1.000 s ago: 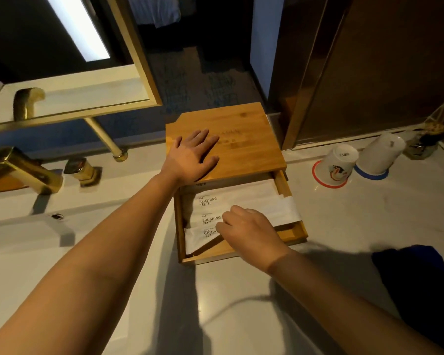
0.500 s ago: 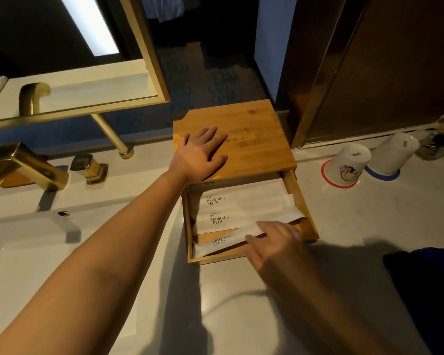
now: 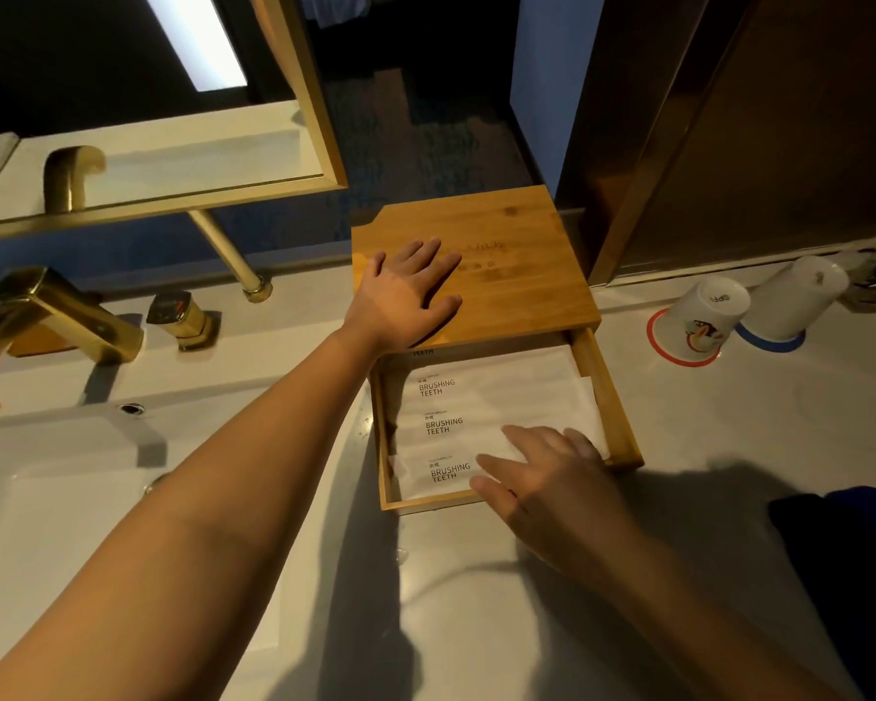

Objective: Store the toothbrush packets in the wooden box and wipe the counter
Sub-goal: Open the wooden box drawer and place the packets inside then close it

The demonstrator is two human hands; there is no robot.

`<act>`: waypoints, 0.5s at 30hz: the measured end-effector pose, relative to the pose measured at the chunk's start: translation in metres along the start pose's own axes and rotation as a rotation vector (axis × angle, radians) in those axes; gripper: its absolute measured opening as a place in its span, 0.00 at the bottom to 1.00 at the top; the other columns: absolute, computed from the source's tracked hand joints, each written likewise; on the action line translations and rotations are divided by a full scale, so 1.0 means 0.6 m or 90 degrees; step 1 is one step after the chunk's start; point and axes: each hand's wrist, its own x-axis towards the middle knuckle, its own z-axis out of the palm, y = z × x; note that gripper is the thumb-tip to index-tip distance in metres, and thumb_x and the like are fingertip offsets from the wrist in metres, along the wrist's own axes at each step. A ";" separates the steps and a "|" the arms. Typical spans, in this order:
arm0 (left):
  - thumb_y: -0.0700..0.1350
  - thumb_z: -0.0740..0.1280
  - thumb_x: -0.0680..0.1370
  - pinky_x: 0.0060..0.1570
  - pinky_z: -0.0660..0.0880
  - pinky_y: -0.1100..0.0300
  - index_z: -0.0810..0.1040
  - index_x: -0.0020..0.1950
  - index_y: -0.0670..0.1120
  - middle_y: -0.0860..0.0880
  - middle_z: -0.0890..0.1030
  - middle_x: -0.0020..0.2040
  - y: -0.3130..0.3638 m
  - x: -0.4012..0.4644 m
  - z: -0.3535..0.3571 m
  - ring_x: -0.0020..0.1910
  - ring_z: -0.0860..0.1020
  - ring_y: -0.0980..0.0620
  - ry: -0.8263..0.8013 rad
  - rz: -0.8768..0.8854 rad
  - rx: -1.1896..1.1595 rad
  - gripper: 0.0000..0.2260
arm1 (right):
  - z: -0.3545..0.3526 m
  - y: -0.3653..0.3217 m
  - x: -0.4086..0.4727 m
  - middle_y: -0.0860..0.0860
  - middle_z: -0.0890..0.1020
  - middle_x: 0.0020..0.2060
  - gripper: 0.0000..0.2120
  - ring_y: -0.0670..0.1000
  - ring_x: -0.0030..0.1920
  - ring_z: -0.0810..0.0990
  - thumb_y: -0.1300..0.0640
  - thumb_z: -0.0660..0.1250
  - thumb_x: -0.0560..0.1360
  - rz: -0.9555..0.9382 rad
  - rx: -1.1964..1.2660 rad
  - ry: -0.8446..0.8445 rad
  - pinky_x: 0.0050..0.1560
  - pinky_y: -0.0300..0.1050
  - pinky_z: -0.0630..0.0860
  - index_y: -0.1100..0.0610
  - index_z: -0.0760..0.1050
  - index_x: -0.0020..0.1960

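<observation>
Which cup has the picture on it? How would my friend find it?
Start at the wooden box on the counter and look right. Two white cups stand upside down side by side. Yours is the nearer cup, on a red ring, with a colourful drawing; the plain cup sits on blue.

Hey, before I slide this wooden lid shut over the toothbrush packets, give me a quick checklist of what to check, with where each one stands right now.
1. Packets lying flat inside the wooden box: ok; the three labelled toothbrush packets lie stacked in rows.
2. No packet over the rim: cannot tell; the right hand hides the near right corner.
3. Right hand out of the lid's path: not ok; its fingers rest on the packets.
4. Left hand set to slide the lid: ok; palm flat on top.
5. Wiping cloth within reach: ok; a dark blue cloth lies on the counter to the right.
</observation>
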 end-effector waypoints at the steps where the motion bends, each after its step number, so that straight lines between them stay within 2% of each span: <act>1: 0.61 0.51 0.78 0.73 0.46 0.42 0.57 0.75 0.56 0.50 0.56 0.78 0.000 0.000 0.000 0.77 0.52 0.49 -0.001 0.000 -0.001 0.26 | 0.005 0.003 0.000 0.55 0.68 0.70 0.19 0.56 0.69 0.65 0.45 0.53 0.78 -0.008 -0.010 -0.069 0.70 0.59 0.60 0.46 0.67 0.68; 3: 0.61 0.51 0.78 0.73 0.46 0.42 0.57 0.75 0.56 0.50 0.56 0.78 0.001 0.000 0.001 0.77 0.52 0.49 -0.002 0.000 0.000 0.26 | 0.012 0.005 0.003 0.53 0.67 0.71 0.20 0.56 0.69 0.63 0.45 0.50 0.79 -0.022 -0.027 -0.130 0.68 0.57 0.62 0.45 0.63 0.70; 6: 0.61 0.51 0.78 0.73 0.46 0.43 0.57 0.75 0.56 0.50 0.56 0.78 0.001 -0.001 0.000 0.77 0.52 0.49 -0.001 0.000 0.000 0.26 | 0.008 0.009 0.015 0.54 0.70 0.65 0.19 0.56 0.63 0.66 0.42 0.49 0.78 0.015 0.012 -0.106 0.59 0.51 0.69 0.43 0.67 0.67; 9: 0.61 0.51 0.78 0.73 0.45 0.43 0.57 0.75 0.56 0.50 0.55 0.78 0.002 -0.001 -0.001 0.77 0.51 0.49 -0.002 -0.001 0.002 0.26 | 0.013 0.022 0.032 0.54 0.69 0.59 0.18 0.56 0.59 0.65 0.44 0.49 0.79 -0.039 -0.002 -0.125 0.51 0.47 0.70 0.42 0.65 0.67; 12: 0.61 0.50 0.78 0.73 0.46 0.43 0.56 0.75 0.56 0.50 0.55 0.78 0.003 -0.001 -0.003 0.77 0.51 0.49 -0.005 -0.002 0.003 0.26 | 0.027 0.026 0.022 0.52 0.72 0.58 0.19 0.54 0.59 0.68 0.40 0.50 0.77 0.007 0.082 -0.045 0.50 0.46 0.70 0.43 0.72 0.62; 15: 0.61 0.50 0.77 0.73 0.46 0.43 0.57 0.75 0.56 0.50 0.56 0.78 0.005 -0.002 -0.004 0.77 0.52 0.49 -0.005 -0.001 -0.002 0.27 | 0.045 0.016 0.001 0.56 0.80 0.56 0.17 0.57 0.57 0.77 0.45 0.61 0.74 -0.016 0.054 0.114 0.53 0.52 0.75 0.51 0.79 0.57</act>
